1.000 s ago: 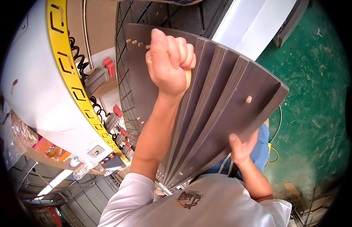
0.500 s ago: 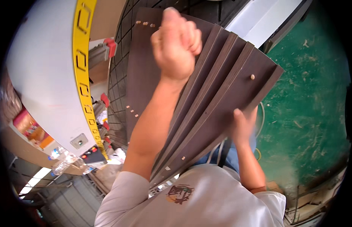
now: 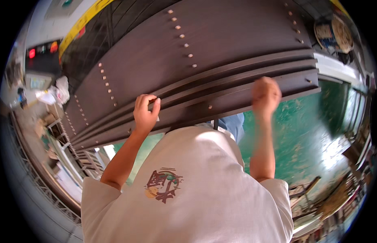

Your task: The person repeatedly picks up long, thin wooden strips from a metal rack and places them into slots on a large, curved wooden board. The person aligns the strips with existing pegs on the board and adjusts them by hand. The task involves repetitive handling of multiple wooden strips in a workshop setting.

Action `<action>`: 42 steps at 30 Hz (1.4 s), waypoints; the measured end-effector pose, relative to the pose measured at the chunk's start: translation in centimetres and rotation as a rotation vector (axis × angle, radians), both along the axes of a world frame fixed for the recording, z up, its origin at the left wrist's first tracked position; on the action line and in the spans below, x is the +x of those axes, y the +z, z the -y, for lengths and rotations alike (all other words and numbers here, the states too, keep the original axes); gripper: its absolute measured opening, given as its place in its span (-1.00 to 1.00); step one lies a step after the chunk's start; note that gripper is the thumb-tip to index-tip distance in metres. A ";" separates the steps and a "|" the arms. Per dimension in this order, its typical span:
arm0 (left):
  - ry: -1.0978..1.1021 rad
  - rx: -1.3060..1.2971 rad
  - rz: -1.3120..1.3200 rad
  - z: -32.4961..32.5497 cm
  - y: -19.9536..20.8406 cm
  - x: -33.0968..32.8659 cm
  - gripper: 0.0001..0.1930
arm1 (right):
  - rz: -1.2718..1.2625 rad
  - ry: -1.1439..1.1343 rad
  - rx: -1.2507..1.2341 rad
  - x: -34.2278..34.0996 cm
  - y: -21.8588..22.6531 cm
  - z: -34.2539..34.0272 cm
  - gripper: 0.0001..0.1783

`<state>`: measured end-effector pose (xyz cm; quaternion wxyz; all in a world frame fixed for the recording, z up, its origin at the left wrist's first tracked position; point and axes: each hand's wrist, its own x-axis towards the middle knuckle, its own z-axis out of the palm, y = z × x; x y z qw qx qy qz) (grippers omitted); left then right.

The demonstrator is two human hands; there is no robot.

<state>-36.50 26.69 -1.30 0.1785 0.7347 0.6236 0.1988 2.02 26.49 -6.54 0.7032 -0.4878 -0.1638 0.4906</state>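
Note:
Long dark brown boards (image 3: 237,36) lie in front of me, stacked in steps toward my body. Short pale wooden dowels (image 3: 182,36) stick up from them in several rows. Over the stepped edges at centre left, my left hand (image 3: 145,116) is curled, thumb and fingertips brought together in a pinch; anything between them is too small to make out. My right hand (image 3: 266,96) is closed like a fist above the nearest board, toward its right end, and blurred by motion. A lone dowel (image 3: 210,107) stands in that near board between my hands.
A bucket (image 3: 334,35) with pale contents stands beyond the boards' right end. Green floor (image 3: 294,133) shows at right, with scrap material (image 3: 334,202) at lower right. At left are a white plastic bag (image 3: 62,90), a dark box with red buttons (image 3: 41,50) and a yellow strip (image 3: 81,23).
My view has turned, so the boards now run across it. My left hand has come down from a raised fist to a pinch near the stepped edges. My right hand has closed.

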 end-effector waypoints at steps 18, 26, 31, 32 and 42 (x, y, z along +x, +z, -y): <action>0.242 -0.013 -0.179 6.2 -4.9 -1.4 -0.41 | 0.507 1.169 0.230 -16.8 2.4 -9.8 -0.61; 1.504 0.441 0.017 15.4 -7.8 -11.8 -0.35 | 0.516 1.212 0.281 -19.7 0.9 -9.6 -0.53; 1.754 0.357 1.557 16.9 -6.9 -22.1 -0.31 | 0.165 1.406 0.216 -33.9 3.4 -6.7 -0.51; 1.609 0.336 1.739 18.1 -8.2 -24.0 -0.31 | 0.121 1.450 0.176 -37.6 4.1 -6.1 -0.51; 1.629 0.102 1.917 17.6 -7.6 -26.3 -0.40 | 0.530 1.582 0.372 -59.0 -2.9 -3.6 -0.53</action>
